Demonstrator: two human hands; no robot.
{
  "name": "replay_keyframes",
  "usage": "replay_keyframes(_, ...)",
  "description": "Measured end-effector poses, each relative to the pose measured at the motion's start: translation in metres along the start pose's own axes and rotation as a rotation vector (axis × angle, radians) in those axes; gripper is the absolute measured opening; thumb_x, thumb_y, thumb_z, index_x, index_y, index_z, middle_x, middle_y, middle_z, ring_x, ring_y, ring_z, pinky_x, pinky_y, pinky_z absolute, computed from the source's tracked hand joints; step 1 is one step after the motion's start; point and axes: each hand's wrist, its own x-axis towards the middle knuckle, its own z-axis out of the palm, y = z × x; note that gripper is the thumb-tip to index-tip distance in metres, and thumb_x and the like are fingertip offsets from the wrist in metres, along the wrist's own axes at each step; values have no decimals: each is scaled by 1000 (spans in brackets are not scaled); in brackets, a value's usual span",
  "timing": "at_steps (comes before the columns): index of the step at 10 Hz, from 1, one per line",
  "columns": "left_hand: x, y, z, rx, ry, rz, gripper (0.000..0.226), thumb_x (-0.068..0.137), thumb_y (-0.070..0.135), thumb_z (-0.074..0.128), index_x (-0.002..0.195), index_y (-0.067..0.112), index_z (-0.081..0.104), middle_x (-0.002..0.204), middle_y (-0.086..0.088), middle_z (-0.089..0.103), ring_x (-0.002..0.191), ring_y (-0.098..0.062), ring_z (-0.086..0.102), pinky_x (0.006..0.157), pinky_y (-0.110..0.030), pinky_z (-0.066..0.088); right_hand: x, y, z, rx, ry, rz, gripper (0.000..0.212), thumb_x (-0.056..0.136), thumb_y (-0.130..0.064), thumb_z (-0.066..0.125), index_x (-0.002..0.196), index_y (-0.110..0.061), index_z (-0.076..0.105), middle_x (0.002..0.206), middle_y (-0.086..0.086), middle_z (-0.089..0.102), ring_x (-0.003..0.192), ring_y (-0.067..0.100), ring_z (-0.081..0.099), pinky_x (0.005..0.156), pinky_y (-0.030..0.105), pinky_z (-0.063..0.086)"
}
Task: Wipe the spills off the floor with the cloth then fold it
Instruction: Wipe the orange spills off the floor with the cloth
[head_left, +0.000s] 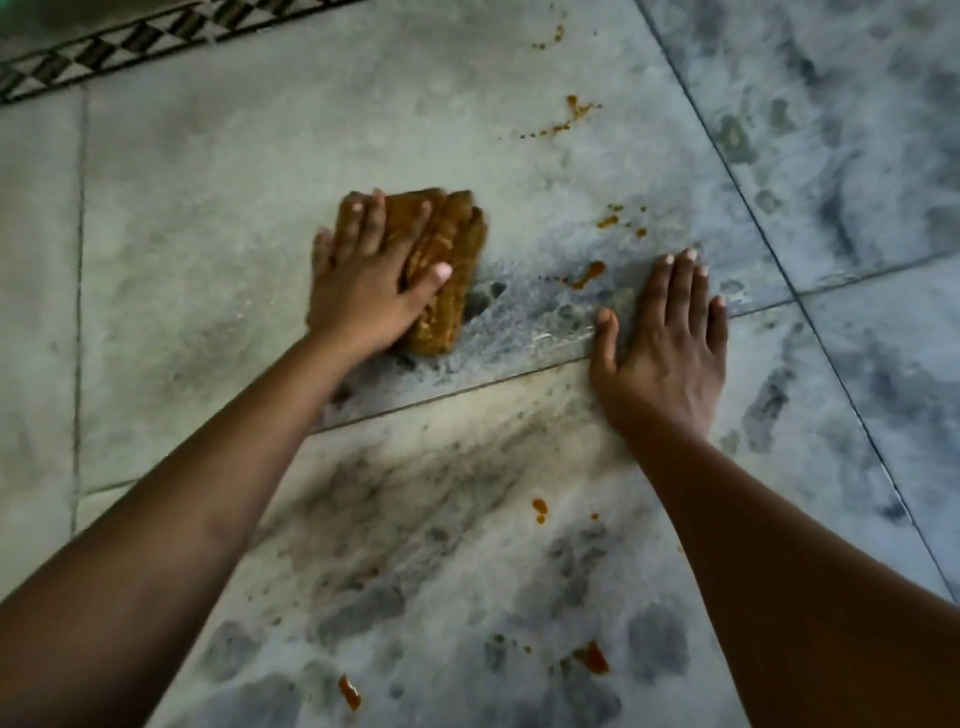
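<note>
A folded brown cloth (451, 270), stained orange, lies on the grey marble floor left of centre. My left hand (370, 275) presses flat on top of it, fingers spread over its left half, and looks slightly blurred. My right hand (667, 340) rests flat on the bare floor to the right, palm down, fingers apart, holding nothing. Orange spill marks dot the floor: a streak (589, 274) between cloth and right hand, drops (608, 221) above it, a trail (566, 120) farther away, and blobs (539, 508), (592, 657), (349, 691) near me.
A patterned black-and-white tile border (130, 49) runs along the far left. Dark grout lines (769, 249) cross the floor diagonally at right and under my right palm. A wet smeared patch (540, 317) lies between the two hands.
</note>
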Motion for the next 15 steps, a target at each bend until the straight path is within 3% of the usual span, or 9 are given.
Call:
replay_keyframes(2,84,-6,-16,-74,40,-345,70,93,61,25,151,28,3,159,-11,-8,146,-25,-11,116,-48,-7,0,1,0,-21,-7,0,74,89,-46,25,149,-5,10,157,14,8,146,23,6,117,35,-1)
replay_keyframes(3,95,34,-16,-63,45,-275,79,91,65,21,152,19,-1,159,-12,-8,146,-27,-8,116,-50,-8,0,0,0,-13,-10,1,75,88,-46,25,149,-5,10,157,14,9,146,23,6,116,35,-2)
replay_keyframes(4,49,54,-1,2,51,-29,81,90,67,20,151,20,-4,159,-8,-9,146,-24,-7,115,-48,-8,0,-1,-1,-4,-11,10,74,88,-46,26,149,-5,11,157,14,9,146,23,6,117,35,-1)
replay_keyframes(5,2,25,9,39,39,103,79,87,69,20,150,28,-3,159,-1,-9,146,-19,-7,115,-43,-8,-1,0,-2,-13,-15,9,75,88,-46,26,149,-5,11,157,14,9,146,23,6,117,35,-1)
replay_keyframes(7,68,7,-10,-59,21,-206,71,92,62,28,150,31,2,160,2,-7,147,-21,-6,117,-48,-3,-1,2,1,-6,-13,1,76,87,-47,23,149,-5,8,158,14,5,146,23,3,116,35,-3)
replay_keyframes(9,25,62,-1,-29,-40,43,82,84,75,29,149,37,-2,159,3,-12,146,-19,-11,115,-47,-7,-2,1,-5,30,-82,-15,74,93,-49,24,149,-6,2,158,12,-1,146,21,-3,118,36,-4)
replay_keyframes(10,-7,25,1,-58,-90,82,87,74,80,32,147,44,0,158,7,-12,146,-17,-11,114,-48,-4,18,21,-17,-7,-119,-130,78,89,-54,16,149,-7,2,159,10,1,146,19,-4,117,34,-7)
replay_keyframes(13,124,7,-25,-134,-50,-294,66,92,61,33,149,39,5,160,4,-7,146,-22,-10,115,-53,-2,72,52,-14,-61,-96,-125,70,96,-49,22,150,-9,5,159,9,4,146,20,1,117,35,0)
replay_keyframes(15,170,75,-30,-109,-37,-177,66,93,59,28,150,36,4,160,3,-7,146,-22,-9,115,-54,-3,74,51,-11,-43,-73,-117,76,88,-52,16,150,-9,9,158,9,8,146,21,5,117,36,3)
